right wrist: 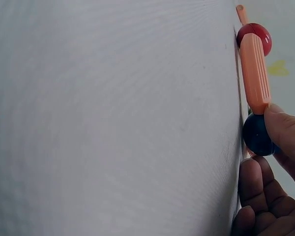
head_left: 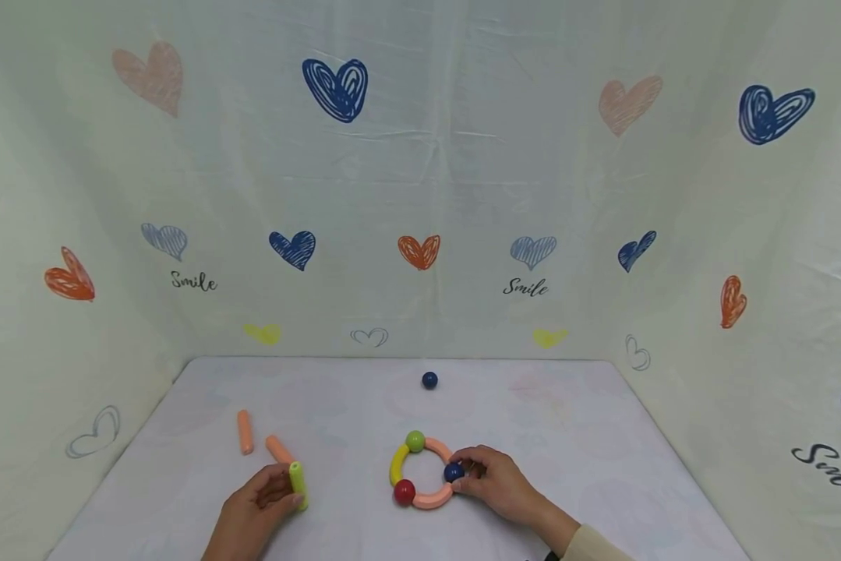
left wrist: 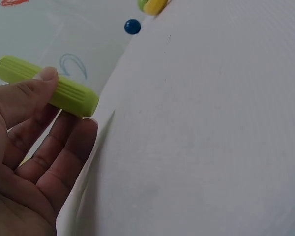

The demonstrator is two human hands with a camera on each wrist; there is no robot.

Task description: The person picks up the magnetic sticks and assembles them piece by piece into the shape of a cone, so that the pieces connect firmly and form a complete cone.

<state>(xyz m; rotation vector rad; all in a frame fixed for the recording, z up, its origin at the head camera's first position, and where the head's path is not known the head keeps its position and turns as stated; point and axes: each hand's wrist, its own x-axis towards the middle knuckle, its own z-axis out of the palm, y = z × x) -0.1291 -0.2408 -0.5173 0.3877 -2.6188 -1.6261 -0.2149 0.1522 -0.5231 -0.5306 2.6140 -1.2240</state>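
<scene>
A ring of toy pieces lies on the table: a green ball (head_left: 415, 441), a red ball (head_left: 404, 492) and a dark blue ball (head_left: 452, 472), joined by a yellow curved rod (head_left: 397, 465) and two salmon curved rods (head_left: 431, 499). At the ring's right side my right hand (head_left: 503, 487) pinches the blue ball between thumb and fingers; its thumb tip meets the end of a salmon rod (right wrist: 255, 73) in the right wrist view. My left hand (head_left: 253, 510) holds a ribbed lime-green stick (left wrist: 71, 93), thumb on one side and fingers on the other. In the head view this stick stands nearly upright.
Two loose salmon sticks lie left of the ring, one farther out (head_left: 245, 432) and one (head_left: 278, 449) just beyond my left hand. Near the table's back edge sits another dark blue ball (head_left: 429, 380). A white curtain (head_left: 462, 195) printed with hearts surrounds the table (head_left: 350, 397).
</scene>
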